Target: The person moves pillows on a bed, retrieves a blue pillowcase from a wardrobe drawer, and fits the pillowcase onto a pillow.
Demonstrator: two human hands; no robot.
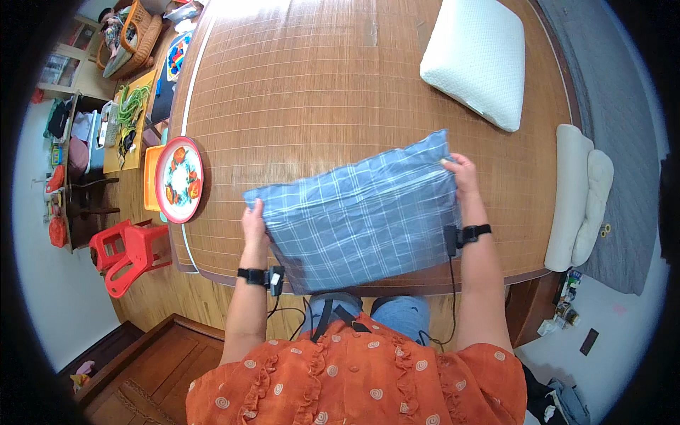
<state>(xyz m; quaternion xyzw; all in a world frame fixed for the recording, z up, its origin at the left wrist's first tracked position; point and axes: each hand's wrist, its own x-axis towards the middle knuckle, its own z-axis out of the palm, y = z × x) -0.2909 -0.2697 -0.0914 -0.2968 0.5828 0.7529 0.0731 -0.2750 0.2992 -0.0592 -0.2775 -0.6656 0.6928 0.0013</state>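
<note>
A blue plaid pillow (361,218) with white lines is held up, tilted, in front of me at the near edge of the bed. My left hand (255,223) grips its left upper corner, the thumb on top. At the right side, my right hand (462,172) pinches the fabric just below the upper right corner. Beyond the right hand, a white textured pillow (478,58) lies on the bamboo mat (308,111). What is inside the plaid cover is hidden.
A floral enamel tray (180,179) overlaps an orange tray (153,178) at the mat's left edge. White rolled bedding (569,199) lies at the right. Red plastic stools (135,255) stand on the floor at left, near a wooden table (127,154) with green cord-like things.
</note>
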